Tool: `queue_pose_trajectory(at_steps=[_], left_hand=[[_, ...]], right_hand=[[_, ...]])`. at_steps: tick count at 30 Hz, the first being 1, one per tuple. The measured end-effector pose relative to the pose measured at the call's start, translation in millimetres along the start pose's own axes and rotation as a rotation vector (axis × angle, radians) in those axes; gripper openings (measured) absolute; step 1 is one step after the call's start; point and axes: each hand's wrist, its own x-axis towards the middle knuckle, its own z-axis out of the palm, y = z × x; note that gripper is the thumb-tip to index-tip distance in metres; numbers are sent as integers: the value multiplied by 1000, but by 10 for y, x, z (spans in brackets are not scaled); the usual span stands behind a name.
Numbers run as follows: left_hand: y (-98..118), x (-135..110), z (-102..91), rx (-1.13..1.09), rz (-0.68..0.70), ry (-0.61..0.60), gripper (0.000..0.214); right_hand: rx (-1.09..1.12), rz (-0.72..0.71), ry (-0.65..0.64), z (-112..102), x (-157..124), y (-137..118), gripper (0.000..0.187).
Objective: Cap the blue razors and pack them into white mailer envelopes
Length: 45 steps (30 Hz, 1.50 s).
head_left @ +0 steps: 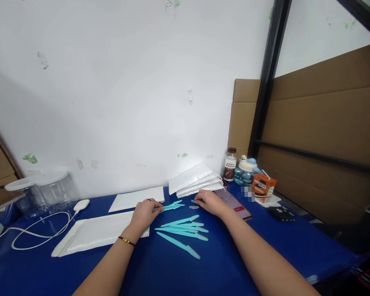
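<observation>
Left hand (146, 211): thumb and forefinger pinch the handle ends of a small bunch of razors (174, 205), tips toward the right, held just above or against the blue table (160, 275). Right hand (208, 201): thumb and forefinger are drawn near each other at a clear piece (193, 201); whether they grip it or only touch it cannot be told. A second piece (194, 207) lies just beside it on the table. The spare razors (185, 230) lie fanned nearer the wearer, handles to the left, untouched.

Step in hand, as judged: gathering the razors in the left hand while the right deals with the small clear pieces. The next move would call for a steady left pinch and a precise right fingertip grip — the pieces are slight and could easily slip.

Hard to make out: the count in the bunch, since the razors overlap and the left fingers cover their handles. The clear pieces are too small and faint to identify — covers are possible, not confirmed. The phone (231, 201) is partly hidden by the right hand and wrist. Both forearms are cut off at the lower edge.
</observation>
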Motion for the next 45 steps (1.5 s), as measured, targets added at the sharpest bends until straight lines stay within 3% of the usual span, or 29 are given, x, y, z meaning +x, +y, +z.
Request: queue_pose_trajectory(at_steps=[4, 8, 11, 14, 19, 23, 27, 30, 35, 40, 45], left_hand=[[44, -36, -35, -39, -22, 68, 27], [182, -96, -30, -142, 110, 47, 22], [264, -128, 35, -172, 216, -17, 21], [302, -121, 112, -157, 226, -56, 18], [267, -56, 133, -101, 261, -1, 19], [101, -8, 80, -26, 183, 70, 20], [2, -10, 33, -22, 78, 83, 18], [99, -60, -4, -126, 104, 76, 20], [340, -160, -11, -255, 200, -63, 26], [368, -156, 59, -284, 190, -164, 24], [331, -120, 98, -264, 129, -146, 30]], right_hand=[[138, -53, -56, -97, -67, -115, 12], [181, -114, -230, -85, -122, -219, 16], [95, -126, -211, 3, -105, -279, 12], [17, -141, -158, 86, -61, -349, 11], [-7, -189, -157, 104, -14, -321, 9], [-40, -40, -102, 0, -28, -121, 11], [69, 94, -81, -138, -80, -60, 13], [188, 60, -150, -183, -123, -154, 16], [202, -18, -342, -94, -143, -309, 20], [231, 20, -318, 4, -108, -370, 9], [274, 41, -225, -6, -75, -413, 4]])
